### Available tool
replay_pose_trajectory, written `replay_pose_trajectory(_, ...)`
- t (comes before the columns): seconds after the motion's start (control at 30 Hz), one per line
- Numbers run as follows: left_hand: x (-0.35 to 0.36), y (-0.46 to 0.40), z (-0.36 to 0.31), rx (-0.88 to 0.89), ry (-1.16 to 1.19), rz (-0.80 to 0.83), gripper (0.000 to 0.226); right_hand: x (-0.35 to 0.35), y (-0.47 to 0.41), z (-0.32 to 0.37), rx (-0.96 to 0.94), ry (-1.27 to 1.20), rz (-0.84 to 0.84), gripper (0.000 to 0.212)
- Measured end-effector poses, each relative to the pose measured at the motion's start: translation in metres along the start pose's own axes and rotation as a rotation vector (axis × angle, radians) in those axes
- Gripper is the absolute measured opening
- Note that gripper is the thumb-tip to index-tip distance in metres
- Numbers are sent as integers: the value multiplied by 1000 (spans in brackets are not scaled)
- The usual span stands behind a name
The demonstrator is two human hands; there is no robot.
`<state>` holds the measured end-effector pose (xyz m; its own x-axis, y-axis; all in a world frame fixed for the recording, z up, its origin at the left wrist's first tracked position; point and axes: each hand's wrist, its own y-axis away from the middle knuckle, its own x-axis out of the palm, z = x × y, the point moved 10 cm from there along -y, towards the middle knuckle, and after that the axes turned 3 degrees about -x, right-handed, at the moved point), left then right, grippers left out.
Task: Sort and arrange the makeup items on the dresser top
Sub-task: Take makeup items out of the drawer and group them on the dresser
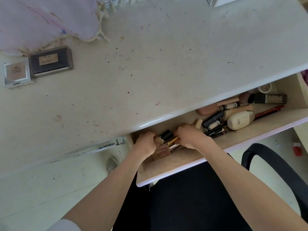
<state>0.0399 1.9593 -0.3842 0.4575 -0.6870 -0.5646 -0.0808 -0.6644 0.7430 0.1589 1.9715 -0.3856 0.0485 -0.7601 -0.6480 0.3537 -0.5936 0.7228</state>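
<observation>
Makeup brushes and pencils [173, 141] lie bunched in the open cream drawer [183, 160], gripped between both hands. Left hand [145, 144] curls round their bristle ends; right hand [191, 136] clasps the handles, beside a brown lettered box [161, 152].

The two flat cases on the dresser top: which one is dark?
The larger case, right of the small white-framed case, touching it. It has a dark lid with a tan label.

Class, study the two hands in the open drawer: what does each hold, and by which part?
Left hand grips a makeup brush near its bristle end. Right hand curls over the brushes' handles; exactly what it holds cannot be told.
</observation>
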Motion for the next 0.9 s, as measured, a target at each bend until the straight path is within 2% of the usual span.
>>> replay_pose_trajectory(0.17,1,3,0,22,-54,-23,13,-4,5,-2,8,-110,-12,14)
replay_pose_trajectory(0.33,4,14,-6,89,-85,-8,27,-8,18,1,4,-109,-62,14)
replay_pose_trajectory(0.57,-19,56,-30,317,-78,-112,42,-27,55,-8,86,-274,-76,19)
replay_pose_trajectory(0.73,-77,97,-57,464,105,-189,34,-64,94,-8,80,-467,-75,14)
replay_pose_trajectory(0.9,-161,114,-69,453,428,-376,31,-124,122,-1,24,-704,-173,12)
